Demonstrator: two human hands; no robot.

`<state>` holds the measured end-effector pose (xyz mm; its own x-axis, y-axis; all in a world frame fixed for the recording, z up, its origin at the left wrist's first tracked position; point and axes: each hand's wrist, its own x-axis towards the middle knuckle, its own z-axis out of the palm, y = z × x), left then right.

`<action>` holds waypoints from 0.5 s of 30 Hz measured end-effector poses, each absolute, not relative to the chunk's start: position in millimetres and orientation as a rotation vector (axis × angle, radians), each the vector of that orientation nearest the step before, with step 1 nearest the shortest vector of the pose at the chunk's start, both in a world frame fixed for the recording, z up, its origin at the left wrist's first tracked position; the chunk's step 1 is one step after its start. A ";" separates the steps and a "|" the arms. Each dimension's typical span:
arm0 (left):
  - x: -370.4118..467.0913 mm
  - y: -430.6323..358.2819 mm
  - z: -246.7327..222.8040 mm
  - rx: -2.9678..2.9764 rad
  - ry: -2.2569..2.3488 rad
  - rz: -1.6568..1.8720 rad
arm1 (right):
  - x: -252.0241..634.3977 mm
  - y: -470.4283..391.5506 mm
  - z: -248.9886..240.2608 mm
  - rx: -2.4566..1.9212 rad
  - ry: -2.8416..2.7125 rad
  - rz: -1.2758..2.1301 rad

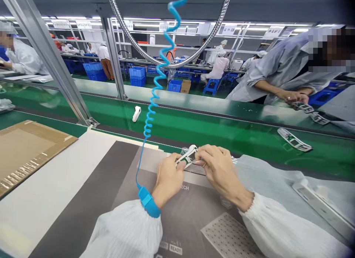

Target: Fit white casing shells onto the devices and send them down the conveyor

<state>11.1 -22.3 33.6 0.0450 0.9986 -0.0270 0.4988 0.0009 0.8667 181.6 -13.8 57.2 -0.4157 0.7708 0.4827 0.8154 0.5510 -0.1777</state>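
Both of my hands are on a white plastic device housing [191, 150] that has a green circuit board inside. My left hand [170, 174] grips its near left end, with the thumb over the board. On the right end, the fingers of my right hand [216, 165] are pinched together; whether they also hold some small part is hidden. The housing is tilted just above the far edge of the grey printed mat [155, 184]. A blue wrist strap [149, 201] circles my left wrist, and its coiled blue cord [158, 80] runs upward.
Beyond the mat runs a green conveyor belt [177, 124] bearing a small white device [137, 114] and an open housing [294, 139]. A cardboard piece [36, 147] lies left. At right are plastic sheeting [263, 176] and a white long part [318, 202]. A co-worker's hands [296, 97] hold a similar housing opposite.
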 end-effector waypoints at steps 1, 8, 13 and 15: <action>11.9 -21.7 33.1 1.558 1.560 0.875 | 179.6 -14.6 55.8 -1.298 -2.234 0.006; -3.2 -8.1 25.3 1.495 1.796 1.098 | 182.4 -3.8 41.5 -1.427 -2.177 0.123; -13.1 -3.2 27.2 1.221 1.507 1.174 | 210.3 17.2 28.5 -1.838 -2.129 -0.087; -12.1 -4.2 31.3 1.114 1.411 1.167 | 231.0 14.5 33.5 -1.881 -2.141 -0.137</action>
<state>-12.1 -4.2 31.3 -0.1255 0.9852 -0.1172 0.0695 0.1265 0.9895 231.0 14.5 33.5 -0.1073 0.9554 0.2752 0.9827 0.1440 -0.1167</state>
